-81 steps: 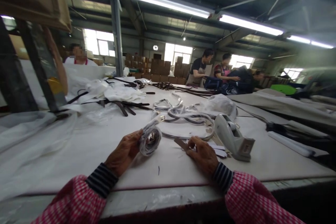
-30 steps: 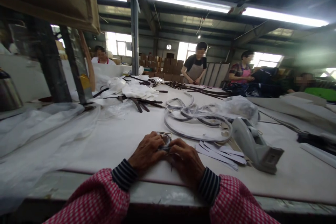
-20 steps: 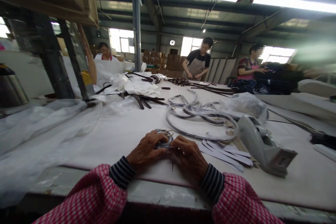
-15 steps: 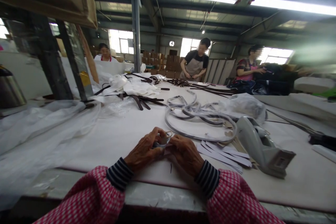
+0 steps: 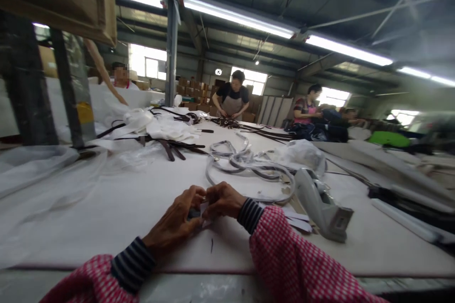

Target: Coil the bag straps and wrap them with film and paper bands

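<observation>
Over the near part of the white table, my left hand [image 5: 177,218] is closed around a small grey rolled piece [image 5: 194,213] that looks like a strap, mostly hidden by the fingers. Pressed up against it, my right hand [image 5: 224,201] pinches a white paper strip [image 5: 204,209] at the grey piece. The fingertips of both hands meet. More white paper strips [image 5: 296,220] lie right of my right hand, beside a grey tape dispenser [image 5: 322,208]. Beyond my hands lie looped grey straps [image 5: 249,165].
Dark brown straps [image 5: 174,149] and white wrapping [image 5: 152,123] lie at the back left. Clear plastic film [image 5: 71,175] covers the left side. A plastic bag [image 5: 304,154] is behind the dispenser. Metal posts [image 5: 62,85] stand at left. A co-worker [image 5: 232,97] bends over the far end.
The view has turned right. My right hand has moved over the top of the grey piece, its fingers now against my left fingers. The metal ring seen between the hands is now hidden.
</observation>
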A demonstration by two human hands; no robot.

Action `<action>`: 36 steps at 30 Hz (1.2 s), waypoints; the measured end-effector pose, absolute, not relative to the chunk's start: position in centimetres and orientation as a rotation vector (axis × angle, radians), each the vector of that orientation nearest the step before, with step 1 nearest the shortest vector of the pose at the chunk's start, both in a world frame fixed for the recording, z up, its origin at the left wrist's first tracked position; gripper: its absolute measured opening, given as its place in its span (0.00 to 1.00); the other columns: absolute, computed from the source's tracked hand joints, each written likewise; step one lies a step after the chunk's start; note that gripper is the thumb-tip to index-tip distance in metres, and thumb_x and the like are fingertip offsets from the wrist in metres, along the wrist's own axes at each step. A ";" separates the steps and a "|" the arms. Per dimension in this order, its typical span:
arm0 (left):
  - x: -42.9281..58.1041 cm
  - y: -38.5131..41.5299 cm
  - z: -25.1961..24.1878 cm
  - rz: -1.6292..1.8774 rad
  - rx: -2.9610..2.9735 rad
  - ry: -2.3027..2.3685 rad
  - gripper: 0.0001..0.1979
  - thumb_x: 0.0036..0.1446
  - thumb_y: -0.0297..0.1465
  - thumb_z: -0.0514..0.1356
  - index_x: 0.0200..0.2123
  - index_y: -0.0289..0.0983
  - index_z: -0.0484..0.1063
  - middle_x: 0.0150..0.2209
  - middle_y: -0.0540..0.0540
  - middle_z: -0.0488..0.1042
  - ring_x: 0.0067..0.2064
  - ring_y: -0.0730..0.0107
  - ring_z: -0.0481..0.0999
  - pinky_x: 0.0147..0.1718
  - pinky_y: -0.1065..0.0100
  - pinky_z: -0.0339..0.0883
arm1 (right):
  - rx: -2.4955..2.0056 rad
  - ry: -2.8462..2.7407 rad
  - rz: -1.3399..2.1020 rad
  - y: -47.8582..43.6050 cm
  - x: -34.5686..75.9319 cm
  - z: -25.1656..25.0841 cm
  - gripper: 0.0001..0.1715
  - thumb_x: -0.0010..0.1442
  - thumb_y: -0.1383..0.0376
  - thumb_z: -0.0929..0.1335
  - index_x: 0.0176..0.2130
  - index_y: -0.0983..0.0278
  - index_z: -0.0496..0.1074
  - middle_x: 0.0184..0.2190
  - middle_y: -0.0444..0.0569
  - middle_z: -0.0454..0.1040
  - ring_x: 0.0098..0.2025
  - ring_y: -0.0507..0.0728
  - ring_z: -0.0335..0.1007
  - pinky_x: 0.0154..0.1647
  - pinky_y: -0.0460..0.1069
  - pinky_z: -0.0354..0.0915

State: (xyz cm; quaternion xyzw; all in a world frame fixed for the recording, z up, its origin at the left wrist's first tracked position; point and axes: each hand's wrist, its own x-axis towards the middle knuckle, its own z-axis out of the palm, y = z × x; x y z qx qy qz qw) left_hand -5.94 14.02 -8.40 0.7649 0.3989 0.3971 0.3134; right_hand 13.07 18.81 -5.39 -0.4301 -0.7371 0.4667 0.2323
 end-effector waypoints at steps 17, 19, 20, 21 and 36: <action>-5.8 15.1 -8.4 0.813 2.320 1.266 0.17 0.63 0.47 0.56 0.43 0.47 0.80 0.42 0.45 0.79 0.48 0.49 0.73 0.44 0.57 0.68 | -1.166 -2.900 0.837 19.8 11.8 0.0 0.02 0.59 0.72 0.71 0.35 0.66 0.74 0.21 0.37 0.71 0.21 0.47 0.71 0.26 0.41 0.63; -5.8 15.0 -8.3 0.752 2.297 1.285 0.19 0.63 0.49 0.54 0.46 0.47 0.79 0.43 0.45 0.78 0.49 0.49 0.72 0.45 0.56 0.68 | -1.135 -3.056 0.758 19.6 11.2 1.0 0.04 0.60 0.73 0.69 0.33 0.67 0.73 0.22 0.39 0.72 0.24 0.49 0.73 0.27 0.41 0.64; -5.9 15.0 -8.3 0.732 2.297 1.296 0.19 0.63 0.49 0.54 0.46 0.47 0.78 0.44 0.44 0.78 0.49 0.48 0.72 0.46 0.55 0.67 | -1.120 -3.107 0.686 19.4 11.0 1.2 0.04 0.61 0.72 0.69 0.33 0.67 0.73 0.23 0.41 0.74 0.25 0.50 0.74 0.27 0.42 0.65; -6.0 15.0 -8.4 0.725 2.309 1.301 0.19 0.63 0.49 0.54 0.46 0.46 0.78 0.44 0.44 0.78 0.50 0.48 0.72 0.47 0.54 0.67 | -1.109 -3.145 0.560 19.2 10.9 1.1 0.04 0.61 0.71 0.69 0.33 0.66 0.73 0.25 0.43 0.75 0.27 0.52 0.75 0.27 0.43 0.65; -6.4 16.5 -10.8 0.905 2.469 1.224 0.13 0.57 0.42 0.57 0.29 0.43 0.77 0.35 0.45 0.78 0.43 0.52 0.71 0.41 0.60 0.67 | -0.740 -2.822 -0.529 14.9 13.6 -5.7 0.06 0.70 0.68 0.62 0.46 0.64 0.66 0.43 0.47 0.73 0.37 0.54 0.68 0.24 0.50 0.58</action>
